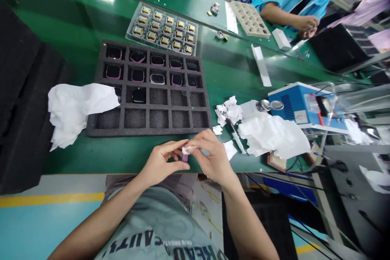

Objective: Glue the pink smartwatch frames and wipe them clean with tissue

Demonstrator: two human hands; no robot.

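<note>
My left hand grips a small pinkish-purple watch case by its edges, just above the table's near edge. Against that case, my right hand pinches a small wad of white tissue. Fingers cover much of the case. Beyond both hands lies a dark foam tray divided into compartments. Its two back rows hold square watches with dark faces, mostly in pink cases. In the third row sits a black watch, with another partly hidden by a white cloth.
Behind the foam tray is a clear tray of yellow-topped parts. Right are crumpled wipes, a syringe-like tool and a blue machine. Dark foam blocks stand left. A co-worker's hands are at back right.
</note>
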